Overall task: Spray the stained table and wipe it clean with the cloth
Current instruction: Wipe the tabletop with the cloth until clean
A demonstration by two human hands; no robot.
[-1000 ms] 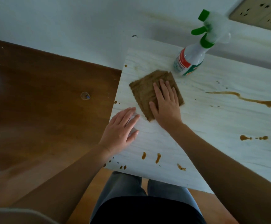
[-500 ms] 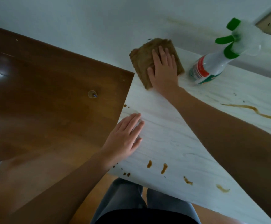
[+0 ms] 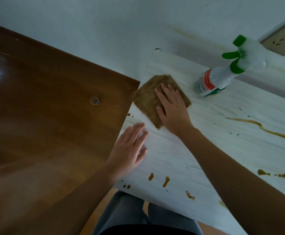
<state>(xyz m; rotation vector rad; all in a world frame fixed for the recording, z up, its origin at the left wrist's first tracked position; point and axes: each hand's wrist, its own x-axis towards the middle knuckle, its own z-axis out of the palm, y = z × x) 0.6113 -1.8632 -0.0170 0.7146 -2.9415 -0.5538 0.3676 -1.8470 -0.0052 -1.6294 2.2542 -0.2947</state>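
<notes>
A: From the head view, where is the cloth [image 3: 148,97]?

B: Near the white table's [image 3: 206,150] left edge, toward its far-left corner, pinned flat under the right hand [image 3: 172,109], fingers spread, gripping nothing. The left hand [image 3: 130,148] rests flat, fingers extended, at the same edge.

A: Advice?

B: Press evenly and sweep toward the long brown streak [image 3: 264,128] and the near-edge drips [image 3: 165,181]. The spray bottle [image 3: 218,78] stands near the far edge.
</notes>
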